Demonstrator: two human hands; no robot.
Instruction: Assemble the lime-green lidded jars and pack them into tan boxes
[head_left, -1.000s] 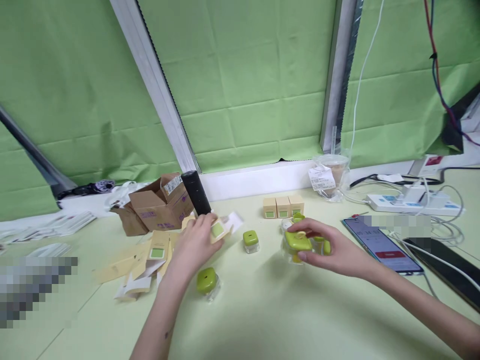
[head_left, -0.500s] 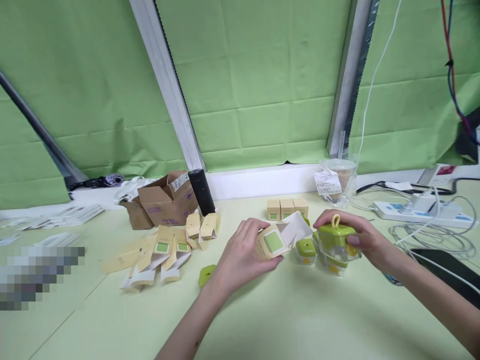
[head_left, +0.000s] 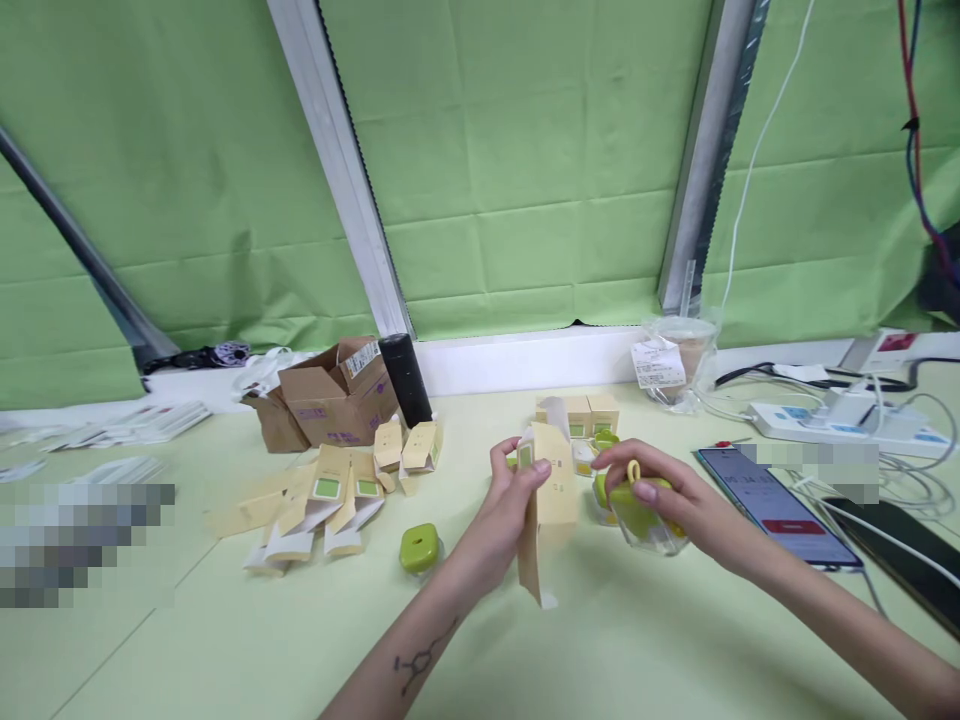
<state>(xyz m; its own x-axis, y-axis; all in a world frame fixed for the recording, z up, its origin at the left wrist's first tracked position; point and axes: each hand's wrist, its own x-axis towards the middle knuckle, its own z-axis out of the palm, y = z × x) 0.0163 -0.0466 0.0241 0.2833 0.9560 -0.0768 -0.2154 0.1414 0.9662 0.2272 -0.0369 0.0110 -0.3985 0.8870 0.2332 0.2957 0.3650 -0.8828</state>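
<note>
My left hand (head_left: 504, 510) grips a small yellow cardboard box (head_left: 555, 485), turned on its side with flaps hanging out at both ends. Held in my right hand (head_left: 664, 490) is a clear container with a green lid (head_left: 636, 508) and a yellow loop on top, tilted beside the box. Behind the hands stand more green-lidded containers (head_left: 604, 440), partly hidden by my fingers. Another green-lidded container (head_left: 420, 548) sits to the left of my left forearm. Closed yellow boxes (head_left: 603, 412) stand in a row at the back.
Partly folded yellow boxes (head_left: 328, 490) lie at left, before a brown carton (head_left: 337, 400) and a black cylinder (head_left: 405, 380). At right are a lit phone (head_left: 776, 505), a dark flat device (head_left: 900, 560), a power strip (head_left: 847, 425) and tangled cables. A bagged cup (head_left: 675, 365) stands behind.
My left hand has turned the box, so its long flap now hangs down. The right hand has moved left and lower, tilting the container. The phone has come into sight.
</note>
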